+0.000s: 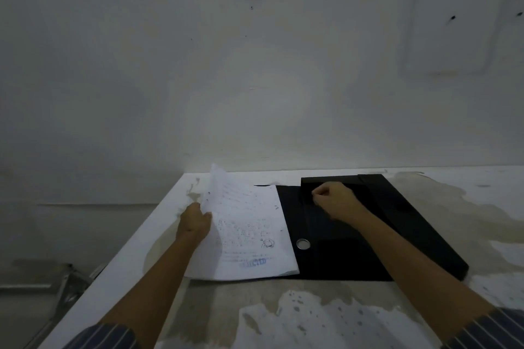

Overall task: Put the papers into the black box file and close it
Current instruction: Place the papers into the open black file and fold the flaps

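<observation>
Papers (246, 229): pinched at their left edge by your left hand (195, 221), long axis running away from you, black box file (354, 249) just right, under your fisted right hand (334, 201).

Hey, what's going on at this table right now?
A person is filing papers. Their left hand grips the left edge of a stack of papers, lifting it off the stained white table. The right hand, loosely closed, rests on the black box file, which lies open beside the stack. The papers are not yet inside.
</observation>
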The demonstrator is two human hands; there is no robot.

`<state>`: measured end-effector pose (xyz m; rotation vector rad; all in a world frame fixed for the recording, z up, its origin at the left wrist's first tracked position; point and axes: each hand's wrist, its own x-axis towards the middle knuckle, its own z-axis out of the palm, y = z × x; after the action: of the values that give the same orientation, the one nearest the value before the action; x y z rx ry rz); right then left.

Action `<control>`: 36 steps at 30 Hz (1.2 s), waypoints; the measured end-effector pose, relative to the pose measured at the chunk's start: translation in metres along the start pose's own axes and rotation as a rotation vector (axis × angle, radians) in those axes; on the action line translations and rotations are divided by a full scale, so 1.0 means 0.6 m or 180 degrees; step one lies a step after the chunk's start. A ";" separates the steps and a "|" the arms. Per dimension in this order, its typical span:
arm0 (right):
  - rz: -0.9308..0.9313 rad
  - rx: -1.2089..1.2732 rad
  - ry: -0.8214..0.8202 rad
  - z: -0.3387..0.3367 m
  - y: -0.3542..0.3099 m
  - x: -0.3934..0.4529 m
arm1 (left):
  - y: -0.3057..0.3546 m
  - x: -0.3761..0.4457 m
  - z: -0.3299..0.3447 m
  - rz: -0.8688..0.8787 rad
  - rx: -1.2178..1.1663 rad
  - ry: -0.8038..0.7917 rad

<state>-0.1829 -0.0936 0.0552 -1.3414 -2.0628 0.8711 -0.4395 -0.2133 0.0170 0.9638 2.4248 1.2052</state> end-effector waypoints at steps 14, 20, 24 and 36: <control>0.1209 -0.2145 0.0349 -0.059 0.156 -0.002 | 0.021 0.026 0.087 0.0018 0.0089 -0.0329; 0.1139 -0.2338 0.0476 -0.052 0.171 0.002 | 0.032 0.028 0.110 0.0035 0.0028 -0.0376; 0.1115 -0.2277 0.0538 -0.052 0.174 0.002 | 0.054 0.017 0.133 0.0083 -0.0199 -0.0483; 0.1023 -0.2045 0.0612 -0.057 0.178 -0.001 | 0.136 -0.030 0.212 0.0569 -0.0082 -0.1594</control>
<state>-0.0955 -0.0539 -0.0024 -2.0406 -2.0837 0.1627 -0.3259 -0.1128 0.0012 1.3137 1.9587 0.9042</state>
